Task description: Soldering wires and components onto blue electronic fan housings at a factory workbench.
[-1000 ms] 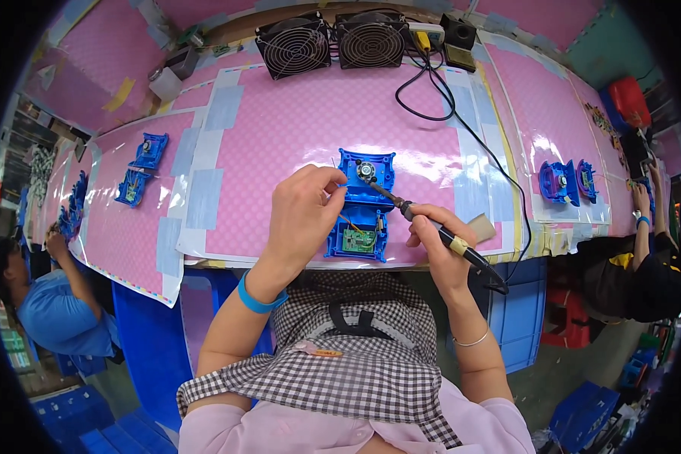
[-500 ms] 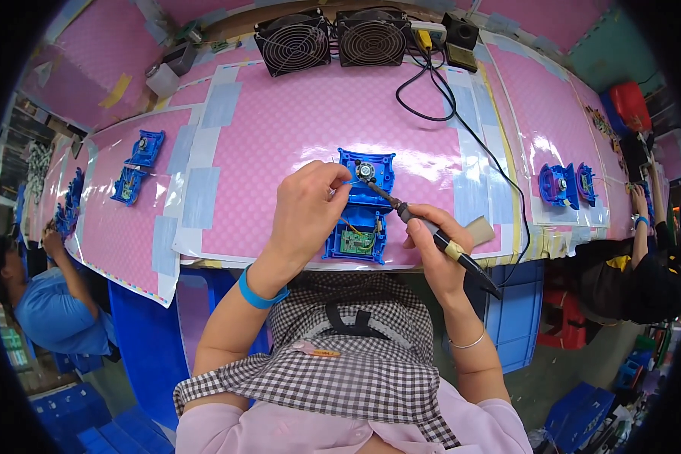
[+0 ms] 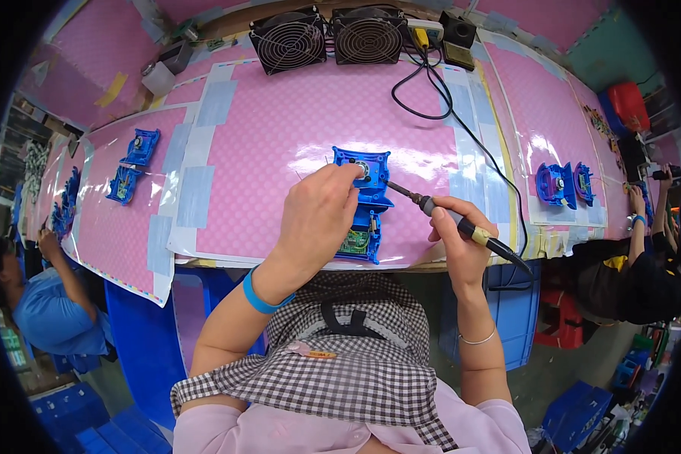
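While the right hand [image 3: 463,240] grips the soldering iron [image 3: 480,235] by its handle, thumb and fingers closed around it, the left hand [image 3: 315,213] is positioned over the blue housing [image 3: 374,198]. This housing lies open on the pink bench covering [image 3: 272,136], near the front edge, its upper shell [image 3: 381,160] farther from the person than its lower shell [image 3: 375,224]. The upper shell carries a round speaker [image 3: 365,168]; the lower shell holds a green circuit board [image 3: 353,244], partly covered by the left hand. The left fingers are bent, fingertips at the speaker; whether they pinch a wire cannot be determined. The iron's tip points at the upper shell's right edge; contact cannot be confirmed. 2 black fans [image 3: 287,47] [image 3: 368,41] stand at the bench's rear. 2 co-workers [image 3: 60,303] [image 3: 647,284] are visible, 1 per side.
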Tool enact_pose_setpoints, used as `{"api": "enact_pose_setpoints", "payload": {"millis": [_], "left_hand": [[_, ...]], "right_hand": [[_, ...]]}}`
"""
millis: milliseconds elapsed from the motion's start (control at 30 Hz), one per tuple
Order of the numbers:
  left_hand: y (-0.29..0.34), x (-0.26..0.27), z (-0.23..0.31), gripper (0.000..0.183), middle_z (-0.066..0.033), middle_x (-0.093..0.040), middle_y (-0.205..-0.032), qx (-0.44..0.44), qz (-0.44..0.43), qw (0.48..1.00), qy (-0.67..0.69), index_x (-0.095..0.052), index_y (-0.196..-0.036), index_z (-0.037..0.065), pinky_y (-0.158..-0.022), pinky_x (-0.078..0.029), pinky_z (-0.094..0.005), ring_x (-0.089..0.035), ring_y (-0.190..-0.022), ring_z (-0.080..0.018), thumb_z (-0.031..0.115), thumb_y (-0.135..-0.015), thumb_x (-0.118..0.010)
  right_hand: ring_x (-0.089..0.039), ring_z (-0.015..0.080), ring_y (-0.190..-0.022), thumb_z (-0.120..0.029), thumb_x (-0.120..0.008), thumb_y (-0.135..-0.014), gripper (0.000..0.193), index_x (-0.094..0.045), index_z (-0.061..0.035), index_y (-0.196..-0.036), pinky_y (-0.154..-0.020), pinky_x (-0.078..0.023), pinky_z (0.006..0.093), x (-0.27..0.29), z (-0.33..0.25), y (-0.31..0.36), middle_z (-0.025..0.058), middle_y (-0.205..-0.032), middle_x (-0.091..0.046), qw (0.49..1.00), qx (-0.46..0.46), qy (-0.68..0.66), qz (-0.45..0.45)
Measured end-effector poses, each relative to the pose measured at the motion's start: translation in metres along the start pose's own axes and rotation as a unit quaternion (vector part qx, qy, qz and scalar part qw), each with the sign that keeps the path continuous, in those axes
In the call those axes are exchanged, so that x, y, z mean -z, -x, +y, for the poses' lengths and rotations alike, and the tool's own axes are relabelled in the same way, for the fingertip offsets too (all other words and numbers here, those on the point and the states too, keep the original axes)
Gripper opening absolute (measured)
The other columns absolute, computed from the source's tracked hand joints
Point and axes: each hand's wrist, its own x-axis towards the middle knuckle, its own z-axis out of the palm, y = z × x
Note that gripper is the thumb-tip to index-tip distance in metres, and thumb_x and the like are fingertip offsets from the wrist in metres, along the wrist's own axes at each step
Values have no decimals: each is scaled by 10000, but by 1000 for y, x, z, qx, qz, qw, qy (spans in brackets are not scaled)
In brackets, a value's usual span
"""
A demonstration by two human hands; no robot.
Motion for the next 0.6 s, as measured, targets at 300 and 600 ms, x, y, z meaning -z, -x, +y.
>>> {"api": "enact_pose_setpoints", "payload": {"millis": [300,600], "left_hand": [[-4,-16,-5,140,-137,-627,-794,-12,-15,1000,-11,-614,-936,26,-634,-493,-417,-630,-729,-314,12,-797,-605],[-11,-24,-3,133,-154,-626,-803,-29,-25,999,4,-615,-932,23,-648,-493,-421,-632,-745,-329,35,-799,-611]], "right_hand": [[-621,104,-591,-16,-654,-868,168,-668,52,-1020,-542,-491,206,-6,5,0,77,-757,-661,1000,-8,-9,-28],[-630,99,-615,-24,-664,-856,158,-688,26,-1003,-553,-505,209,2,-3,-3,79,-791,-680,1000,-7,23,-11]]}}
